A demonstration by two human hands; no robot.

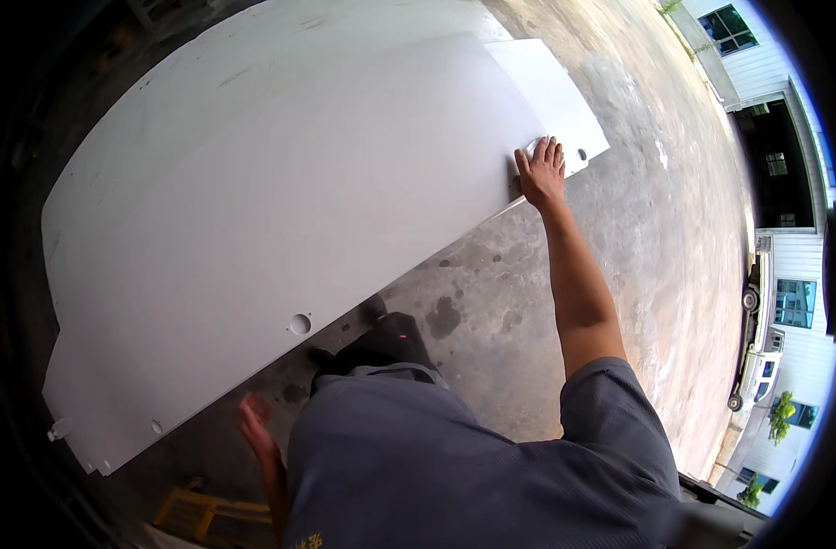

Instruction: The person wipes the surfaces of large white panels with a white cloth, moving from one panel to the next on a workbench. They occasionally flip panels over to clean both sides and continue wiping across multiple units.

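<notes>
A large smooth white panel [253, 220] with cut-out holes takes up the left and middle of the head view. My right hand [541, 174], fingers stretched, lies flat near its far right end, close to the edge. A small white crumpled piece [531, 146], perhaps cloth or plastic, shows beside and partly under those fingers. Off the near edge of the panel, low on the left, is my left hand [254, 420]. It is blurred by motion, but its fingers look apart with nothing visible in them, and it does not touch the panel.
Another white sheet [548, 91] juts out from beneath the panel at the right. Stained concrete floor [656, 238] surrounds it. A yellow frame [203, 514] stands low at the left. A white truck [755, 373] and a building [798, 265] are far right.
</notes>
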